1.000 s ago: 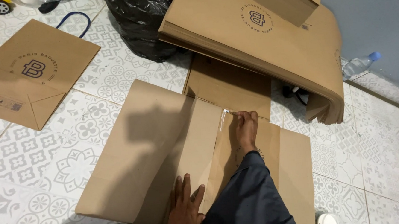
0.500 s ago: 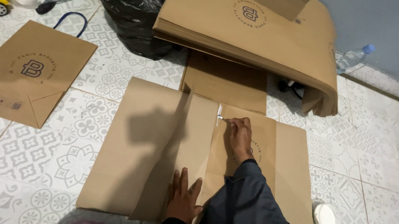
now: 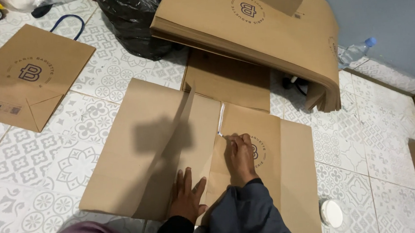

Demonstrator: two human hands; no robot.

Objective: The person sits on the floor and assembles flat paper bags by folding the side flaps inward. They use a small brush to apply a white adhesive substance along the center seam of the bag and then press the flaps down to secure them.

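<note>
Flat unfolded brown paper bag sheet (image 3: 138, 154) at centre on tiled floor (image 3: 37, 160). Stack of brown paper sheets (image 3: 260, 36) at 12 o'clock. Black plastic bag (image 3: 129, 20) at 11. Folded brown paper bag (image 3: 27, 74) at 10. Clear plastic bottle (image 3: 355, 52) at 2. Small white round lid (image 3: 332, 213) at 4.

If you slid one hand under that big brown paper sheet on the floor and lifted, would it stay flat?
Probably not. The brown paper sheet looks thin, and one flap already stands up along a crease, so it would likely sag and fold there. It seems light. The left hand presses it flat on the tiled floor, hinting it might slide.
</note>
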